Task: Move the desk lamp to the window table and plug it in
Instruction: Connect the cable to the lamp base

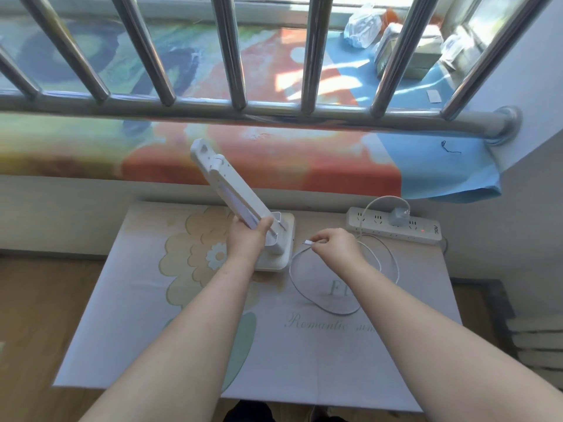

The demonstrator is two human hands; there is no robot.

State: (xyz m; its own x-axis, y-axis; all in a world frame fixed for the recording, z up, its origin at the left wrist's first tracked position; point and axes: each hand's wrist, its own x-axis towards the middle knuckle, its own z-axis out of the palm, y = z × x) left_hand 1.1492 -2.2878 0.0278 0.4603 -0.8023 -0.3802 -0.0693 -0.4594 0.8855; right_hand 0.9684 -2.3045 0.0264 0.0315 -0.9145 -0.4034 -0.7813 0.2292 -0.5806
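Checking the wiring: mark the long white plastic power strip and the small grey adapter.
Long white plastic power strip (380, 226): head view, top face left of the adapter.
Small grey adapter (397, 217): head view, its body.

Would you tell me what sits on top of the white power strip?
A grey charging adapter is plugged into the power strip, with a white cable looping out of it. The socket beneath the adapter is covered, so its pins cannot be seen.

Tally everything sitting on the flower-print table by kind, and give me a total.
Desk lamp: 1
Charging cable: 1
Power strip: 1
Plug adapter, seated in the power strip: 1
Total: 4
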